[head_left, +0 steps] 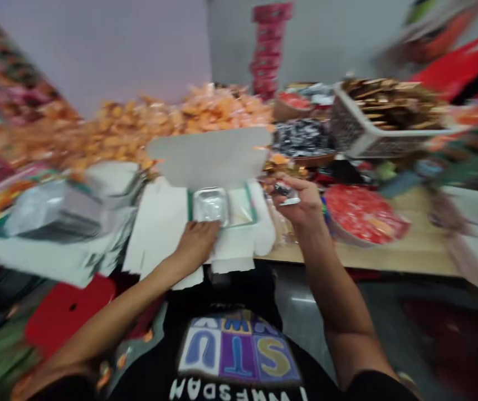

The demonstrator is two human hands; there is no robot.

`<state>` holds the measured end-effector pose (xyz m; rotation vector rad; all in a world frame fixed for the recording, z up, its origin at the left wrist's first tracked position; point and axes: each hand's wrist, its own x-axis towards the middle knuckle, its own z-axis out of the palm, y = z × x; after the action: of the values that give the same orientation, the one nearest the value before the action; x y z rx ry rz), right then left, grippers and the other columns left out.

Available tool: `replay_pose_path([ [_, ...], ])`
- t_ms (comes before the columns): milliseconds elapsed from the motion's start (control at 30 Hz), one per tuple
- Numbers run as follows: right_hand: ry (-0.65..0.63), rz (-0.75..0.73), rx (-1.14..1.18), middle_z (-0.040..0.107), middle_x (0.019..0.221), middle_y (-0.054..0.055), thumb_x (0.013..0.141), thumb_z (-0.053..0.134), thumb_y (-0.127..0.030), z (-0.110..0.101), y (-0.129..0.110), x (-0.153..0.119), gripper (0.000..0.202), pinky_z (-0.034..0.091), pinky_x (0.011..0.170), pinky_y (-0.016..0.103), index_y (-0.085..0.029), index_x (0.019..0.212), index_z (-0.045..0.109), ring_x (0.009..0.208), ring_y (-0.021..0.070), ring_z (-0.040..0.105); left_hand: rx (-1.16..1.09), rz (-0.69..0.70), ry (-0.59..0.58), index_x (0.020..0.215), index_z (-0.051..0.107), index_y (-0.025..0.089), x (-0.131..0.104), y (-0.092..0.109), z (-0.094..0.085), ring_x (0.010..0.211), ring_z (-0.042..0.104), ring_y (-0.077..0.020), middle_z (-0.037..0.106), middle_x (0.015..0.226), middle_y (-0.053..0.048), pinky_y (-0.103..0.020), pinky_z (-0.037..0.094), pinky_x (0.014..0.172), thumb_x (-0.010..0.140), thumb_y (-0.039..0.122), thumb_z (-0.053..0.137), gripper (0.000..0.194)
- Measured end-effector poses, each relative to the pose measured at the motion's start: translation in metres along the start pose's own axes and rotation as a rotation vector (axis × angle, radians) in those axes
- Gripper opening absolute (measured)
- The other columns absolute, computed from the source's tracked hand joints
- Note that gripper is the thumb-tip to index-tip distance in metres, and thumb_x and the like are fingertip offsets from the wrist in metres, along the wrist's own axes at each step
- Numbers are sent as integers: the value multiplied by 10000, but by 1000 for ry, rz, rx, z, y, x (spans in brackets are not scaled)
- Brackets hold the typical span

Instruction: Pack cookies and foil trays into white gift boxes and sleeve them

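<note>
An open white box point(209, 159) with a raised lid and a green inner border lies before me. A shiny silver tray point(211, 205) sits in its left part. My left hand point(199, 242) is at the tray's near edge, with its fingers closed against it. To the right of the box, my right hand point(303, 200) is raised and closed on a small black-and-clear packet point(284, 192). Flat white cardboard point(157, 223) lies just left of the box. The picture is blurred, so the packet's contents cannot be made out.
Orange-wrapped pieces point(138, 128) are heaped behind the box. At the right are a bowl of red packets point(364, 214), black-and-silver packets point(303, 136) and a white basket point(364, 139) of gold-brown packets. Stacked cardboard point(50, 256) lies left; a red stool point(69, 312) stands below.
</note>
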<state>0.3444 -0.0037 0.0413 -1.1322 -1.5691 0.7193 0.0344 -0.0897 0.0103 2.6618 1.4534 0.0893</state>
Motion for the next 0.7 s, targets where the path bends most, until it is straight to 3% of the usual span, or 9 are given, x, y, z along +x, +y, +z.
replay_pose_path([
  [67,-111,104,179,839,1014,183,1122,427,-505,35,3,10,487,518,545,317,-214,975,788,834,233,827,-22,-10,-13,1522,660,151,3,-8,2,1248,778,-323,814,1365,-185,-506,545,1119,992,-8,541,566],
  [133,-144,163,287,840,1037,169,1092,466,-460,71,-5,16,418,562,604,341,-215,1000,792,856,232,833,-34,12,-21,1489,684,177,5,-13,2,1172,785,-300,830,1298,-142,-461,542,1039,966,-46,535,588],
  [233,-162,129,266,835,1071,139,1004,546,-385,116,-20,20,293,633,772,391,-212,1024,783,906,223,817,-41,62,-5,1478,692,195,5,-18,0,1090,775,-271,834,1235,-103,-428,515,973,974,-43,521,583],
  [300,-178,127,203,832,1119,126,957,577,-361,133,-24,21,279,645,912,430,-208,1053,789,1006,234,802,-35,86,23,1476,692,191,4,-22,1,1048,765,-257,832,1201,-98,-421,498,952,977,-38,505,581],
  [433,-155,105,111,824,1197,106,921,614,-303,128,-27,12,291,598,1093,477,-221,1127,802,1170,253,760,-26,103,42,1434,708,192,3,-27,5,999,756,-248,824,1139,-94,-424,493,947,970,-39,479,567],
  [567,-190,-52,-140,808,1215,111,964,586,-237,98,-31,-12,279,620,996,463,-244,1153,792,1080,255,766,-63,114,55,1410,714,156,-2,-30,1,1083,767,-276,823,1166,-126,-450,538,996,979,-3,510,502],
  [700,-286,-268,-392,806,1251,125,1035,541,-195,85,-30,-41,295,598,1073,512,-249,1172,796,1195,298,748,-251,109,220,1356,726,169,-5,-45,-16,1162,774,-270,820,1278,-123,-449,599,1017,930,34,541,484],
])
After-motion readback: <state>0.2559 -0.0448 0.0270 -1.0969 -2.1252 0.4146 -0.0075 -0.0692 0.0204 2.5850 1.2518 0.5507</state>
